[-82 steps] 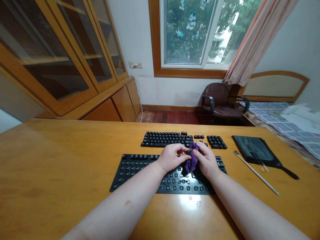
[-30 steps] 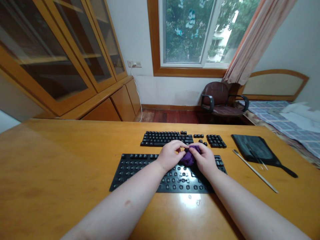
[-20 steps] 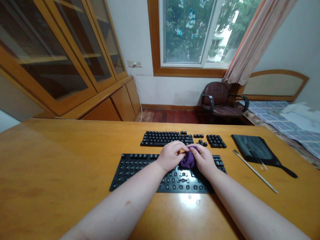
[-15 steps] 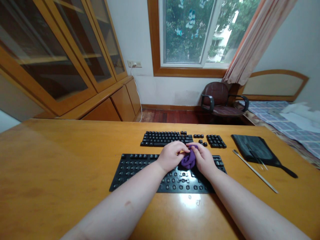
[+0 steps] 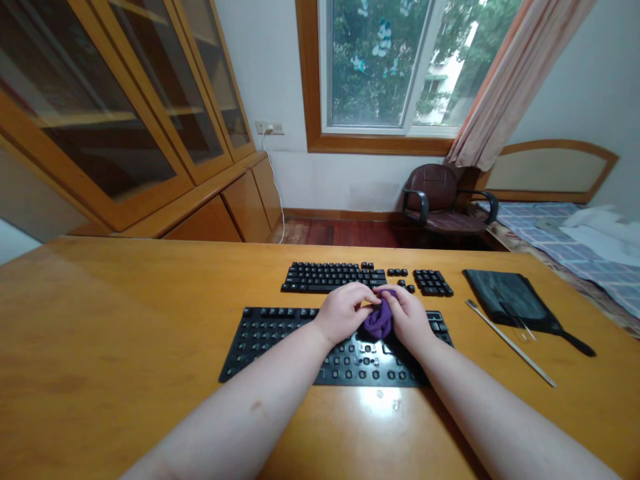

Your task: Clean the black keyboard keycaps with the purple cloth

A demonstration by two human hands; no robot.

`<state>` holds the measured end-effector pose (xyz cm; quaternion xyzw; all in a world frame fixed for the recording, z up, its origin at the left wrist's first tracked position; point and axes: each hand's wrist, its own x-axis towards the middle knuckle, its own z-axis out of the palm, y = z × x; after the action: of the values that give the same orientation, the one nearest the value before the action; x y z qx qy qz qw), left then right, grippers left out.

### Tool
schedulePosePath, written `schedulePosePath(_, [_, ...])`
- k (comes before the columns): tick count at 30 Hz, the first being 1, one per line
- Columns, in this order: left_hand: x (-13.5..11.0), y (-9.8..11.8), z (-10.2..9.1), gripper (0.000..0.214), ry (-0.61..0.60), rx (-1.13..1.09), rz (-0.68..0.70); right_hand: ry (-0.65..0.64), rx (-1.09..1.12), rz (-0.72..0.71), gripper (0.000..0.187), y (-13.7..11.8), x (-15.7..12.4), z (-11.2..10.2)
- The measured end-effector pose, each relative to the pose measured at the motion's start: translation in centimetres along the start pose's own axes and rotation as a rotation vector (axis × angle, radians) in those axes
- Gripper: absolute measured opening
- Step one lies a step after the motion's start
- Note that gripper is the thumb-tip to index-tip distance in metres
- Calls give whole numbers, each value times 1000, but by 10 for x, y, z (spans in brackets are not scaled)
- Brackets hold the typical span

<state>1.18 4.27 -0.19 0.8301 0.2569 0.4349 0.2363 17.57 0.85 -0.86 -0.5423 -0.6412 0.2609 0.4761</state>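
Observation:
A bunched purple cloth (image 5: 379, 323) is held between my two hands, over the upper right part of a black keyboard base (image 5: 275, 347) stripped of most keycaps. My left hand (image 5: 345, 310) pinches the cloth's upper left side with thumb and forefinger. From the other side, my right hand (image 5: 411, 319) grips it, thumb pressed on top. Whether something small sits inside the folds cannot be seen. Just beyond the hands lie loose black keycaps (image 5: 330, 277), set out in keyboard order, with a number-pad group (image 5: 433, 283) to their right.
On the right of the wooden table (image 5: 125, 333) lies a dark pouch (image 5: 510, 293) with metal wire tools (image 5: 520, 323) on it. A thin pale stick (image 5: 510, 343) lies beside the pouch. Past the table's far edge stand an armchair (image 5: 435, 200) and a glass-door cabinet (image 5: 165, 100).
Both hands keep hold of the purple cloth in nearly the same place. Only a very slight shift of fingers and cloth shows.

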Motion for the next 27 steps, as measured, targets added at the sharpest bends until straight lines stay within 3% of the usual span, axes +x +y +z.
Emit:
schedulePosePath(13, [0,7,-5,29,-45,-2,-73,38,67,31,26,1,-1,1])
schedulePosePath(16, [-1,7,-4,35,-19,-4,-145,31,76,33,26,1,-1,1])
schedulePosePath(19, [-1,7,-2,28,22,-14,-199,33,68,43,27,0,-1,1])
schedulePosePath(27, [1,3,-1,18,71,-45,-110,38,34,23,27,0,-1,1])
